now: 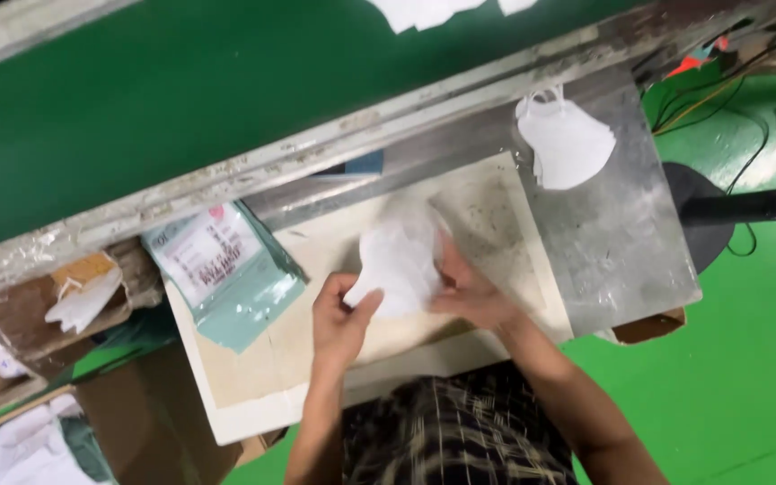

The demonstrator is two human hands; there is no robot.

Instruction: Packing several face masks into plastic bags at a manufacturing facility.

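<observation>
A white mask (399, 260) is held above the tabletop (496, 216), pinched at its lower left by the left hand (339, 321) fingers and gripped along its right edge by the right hand (469, 286).

Both hands work a white mask (399, 259) over the counter (496, 207): left hand (340, 321) pinching its lower edge, right hand (471, 289) gripping its side; teal packets (226, 274) lie nearby.

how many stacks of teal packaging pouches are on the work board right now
1: the stack of teal pouches lies at the board's left end, left of the left hand. How many pouches it holds can't be told.
</observation>
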